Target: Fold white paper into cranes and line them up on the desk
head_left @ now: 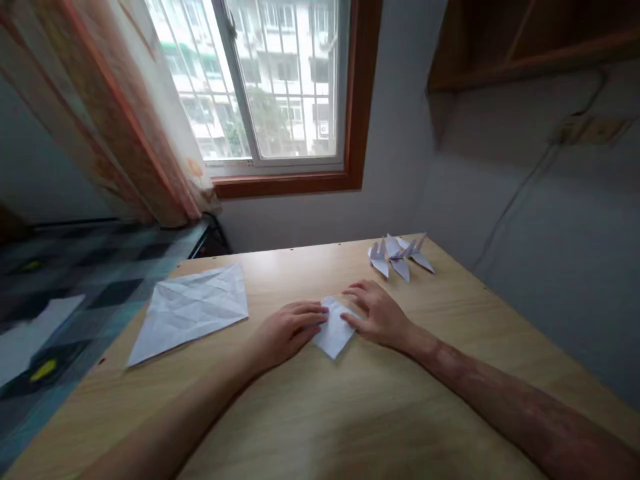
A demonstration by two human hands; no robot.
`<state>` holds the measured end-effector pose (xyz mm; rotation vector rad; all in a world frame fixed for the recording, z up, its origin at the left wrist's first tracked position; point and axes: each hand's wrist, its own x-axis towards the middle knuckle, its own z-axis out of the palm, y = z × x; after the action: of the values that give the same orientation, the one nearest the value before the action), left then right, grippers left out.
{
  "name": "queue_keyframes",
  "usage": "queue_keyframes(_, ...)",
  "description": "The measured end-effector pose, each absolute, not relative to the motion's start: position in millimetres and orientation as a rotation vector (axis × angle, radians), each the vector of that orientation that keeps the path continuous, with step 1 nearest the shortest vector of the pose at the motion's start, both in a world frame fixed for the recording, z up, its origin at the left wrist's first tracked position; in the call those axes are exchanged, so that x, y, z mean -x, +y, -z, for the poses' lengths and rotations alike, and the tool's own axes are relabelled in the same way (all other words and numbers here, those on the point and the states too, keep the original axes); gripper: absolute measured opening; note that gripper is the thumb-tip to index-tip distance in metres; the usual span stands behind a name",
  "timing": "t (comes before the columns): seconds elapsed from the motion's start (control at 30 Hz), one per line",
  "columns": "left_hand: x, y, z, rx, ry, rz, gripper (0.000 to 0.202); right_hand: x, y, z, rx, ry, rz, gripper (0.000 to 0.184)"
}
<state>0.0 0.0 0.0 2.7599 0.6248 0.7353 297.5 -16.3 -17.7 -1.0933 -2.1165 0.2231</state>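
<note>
A small folded white paper [335, 341], shaped like a diamond with one corner toward me, lies on the wooden table [280, 427]. My left hand [293, 330] rests over its left side, fingers stretched out flat on the paper. On the other side, my right hand [377, 315] touches the right edge with its thumb, while its fingers are spread apart beyond the top corner. The undersides of the fingers are hidden.
Several folded paper cranes [399, 257] stand at the table's far right. A large creased paper sheet [195, 307] lies on the left. Beyond the left edge is a checkered cloth surface [115, 297] with another white sheet [35, 340]. A window [290, 87] is ahead, beside a curtain [120, 100].
</note>
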Motion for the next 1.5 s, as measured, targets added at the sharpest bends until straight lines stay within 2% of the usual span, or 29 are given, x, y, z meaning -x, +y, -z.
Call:
queue_keyframes(0.3,-2.4,-10.4,-8.2,-2.653,0.784,-0.725,0.021,-294.1,-16.4,14.5,1.024,-2.178,-0.297,0.046)
queue_keyframes(0.5,-1.2,-5.8,-6.6,-2.635,0.659,-0.728,0.027,-293.0,-18.4,9.4,0.949,-2.213,-0.265,0.020)
queue_keyframes(0.67,0.9,-5.8,-10.5,-2.675,0.730,-0.710,0.026,-293.4,-17.4,12.0,0.904,-2.225,-0.220,0.013)
queue_keyframes(0.73,1.3,-6.5,-10.6,-2.637,0.728,-0.716,0.026,-294.0,-17.0,13.4,0.881,-2.240,-0.202,0.016)
queue_keyframes(0.9,0.8,-6.6,-9.8,-2.669,0.788,-0.748,0.025,-294.0,-18.5,12.9,0.803,-2.341,-0.181,0.044)
queue_keyframes(1.03,0.5,-5.8,-8.2,-2.711,0.895,-0.840,0.030,-292.7,-22.3,8.9,0.732,-2.403,-0.191,0.053)
queue_keyframes(1.33,3.7,-3.8,-6.0,-2.810,0.920,-0.731,0.034,-292.7,-28.8,5.3,0.649,-2.502,-0.229,0.050)
queue_keyframes(1.5,4.4,-3.3,-7.9,-2.842,0.940,-0.700,0.035,-294.4,-30.1,3.5,0.608,-2.392,-0.333,0.029)
